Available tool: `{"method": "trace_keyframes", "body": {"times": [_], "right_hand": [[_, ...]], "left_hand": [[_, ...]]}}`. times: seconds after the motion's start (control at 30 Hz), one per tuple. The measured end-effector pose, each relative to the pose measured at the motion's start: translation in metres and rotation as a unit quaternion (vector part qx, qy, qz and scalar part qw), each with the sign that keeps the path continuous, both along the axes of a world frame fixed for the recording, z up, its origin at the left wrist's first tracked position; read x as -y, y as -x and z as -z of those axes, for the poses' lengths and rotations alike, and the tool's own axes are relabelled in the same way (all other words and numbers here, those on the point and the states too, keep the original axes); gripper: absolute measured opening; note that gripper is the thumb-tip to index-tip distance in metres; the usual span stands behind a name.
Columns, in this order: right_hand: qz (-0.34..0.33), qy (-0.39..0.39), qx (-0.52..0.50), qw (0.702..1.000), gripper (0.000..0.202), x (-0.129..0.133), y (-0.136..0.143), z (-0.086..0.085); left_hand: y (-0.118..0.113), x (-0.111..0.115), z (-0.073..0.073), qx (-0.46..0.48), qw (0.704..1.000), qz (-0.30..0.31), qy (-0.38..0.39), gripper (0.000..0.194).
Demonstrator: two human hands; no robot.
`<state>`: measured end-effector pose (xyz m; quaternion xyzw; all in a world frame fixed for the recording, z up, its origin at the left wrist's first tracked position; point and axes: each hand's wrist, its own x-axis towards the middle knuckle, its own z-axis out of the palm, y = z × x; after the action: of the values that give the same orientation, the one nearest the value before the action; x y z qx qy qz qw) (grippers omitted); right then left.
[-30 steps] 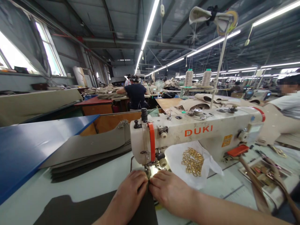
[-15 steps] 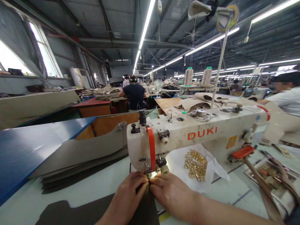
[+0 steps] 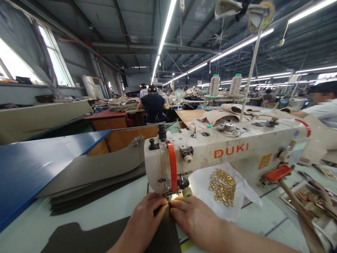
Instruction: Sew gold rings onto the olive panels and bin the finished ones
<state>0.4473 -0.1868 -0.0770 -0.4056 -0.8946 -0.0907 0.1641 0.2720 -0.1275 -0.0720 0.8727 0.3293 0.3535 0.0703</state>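
Observation:
A dark grey-brown sheet of material (image 3: 97, 235) lies on the table and runs up to the needle area of a white sewing machine (image 3: 202, 154). My left hand (image 3: 146, 218) pinches the sheet's edge just left of the presser foot, fingers closed. From the right, my right hand (image 3: 192, 218) grips the same edge, its fingertips nearly meeting those of the left. A lamp lights the spot under the needle. Whatever lies exactly between the fingertips is hidden.
Gold metal rings (image 3: 223, 188) lie on white paper (image 3: 240, 207) under the machine arm. Stacked dark panels (image 3: 97, 179) sit left, beside a blue board (image 3: 52, 151). A tray of small parts (image 3: 308, 200) is at right. Thread cones (image 3: 214, 85) stand behind; co-workers (image 3: 152, 105) sit beyond.
The whole view has shifted slightly, with the scene appearing a little further right. Both hands keep their hold on the sheet at the needle; no other clear movement shows.

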Motion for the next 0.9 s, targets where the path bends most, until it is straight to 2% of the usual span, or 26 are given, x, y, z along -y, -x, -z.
{"method": "trace_keyframes", "body": {"times": [0.23,0.4,0.67,0.9], "right_hand": [[0.023,-0.012,-0.024,0.999,0.004,0.003,0.001,0.002],[-0.012,-0.009,-0.045,0.999,0.01,0.006,-0.001,-0.001],[-0.011,0.006,-0.026,1.0,0.01,0.005,0.0,-0.007],[-0.015,-0.014,0.0,1.0,0.008,0.012,0.004,-0.003]], "left_hand": [[-0.001,0.002,-0.001,-0.02,1.0,-0.008,0.017,0.017],[-0.001,0.002,0.001,-0.027,0.999,-0.009,0.014,0.017],[0.0,0.003,0.002,-0.036,0.999,0.029,-0.014,0.015],[0.003,0.011,0.004,-0.049,0.998,0.039,-0.03,0.016]]}}
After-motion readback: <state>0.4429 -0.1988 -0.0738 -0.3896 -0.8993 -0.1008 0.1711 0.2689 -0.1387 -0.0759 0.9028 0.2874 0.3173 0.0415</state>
